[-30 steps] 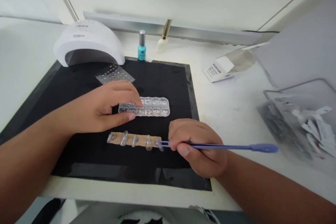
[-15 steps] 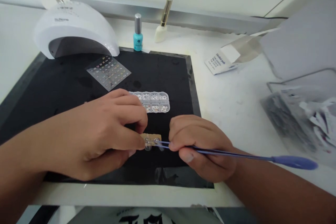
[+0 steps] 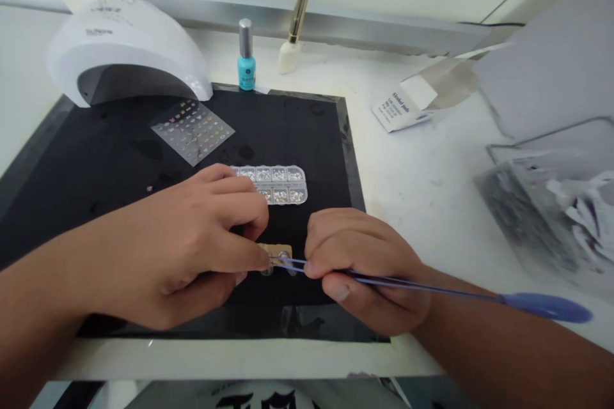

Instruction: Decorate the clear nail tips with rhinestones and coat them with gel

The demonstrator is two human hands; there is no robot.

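Note:
My right hand (image 3: 364, 265) is closed around blue tweezers (image 3: 547, 307), whose tips point left over a small tan strip (image 3: 284, 249) bearing clear nail tips (image 3: 289, 265). At the strip's left end, my left hand (image 3: 206, 249) pinches with thumb and forefinger, covering part of it. The tweezer tips reach close to the left fingertips; whether they grip anything is too small to tell. Just beyond the hands lies a clear compartment case (image 3: 297, 194) of small shiny stones, its left part hidden by my left hand.
On the black mat (image 3: 288, 128) lies a sticker sheet (image 3: 194, 131). Behind stand a white lamp (image 3: 129, 32), a turquoise bottle (image 3: 246, 71) and a cream bottle (image 3: 288, 57). An alcohol pads box (image 3: 400, 108) and plastic bags (image 3: 527, 217) are at the right.
The tweezer tips have moved left along the strip, closer to my left fingertips. The tweezers' rear end has shifted slightly right and down. The whole view has shifted a little.

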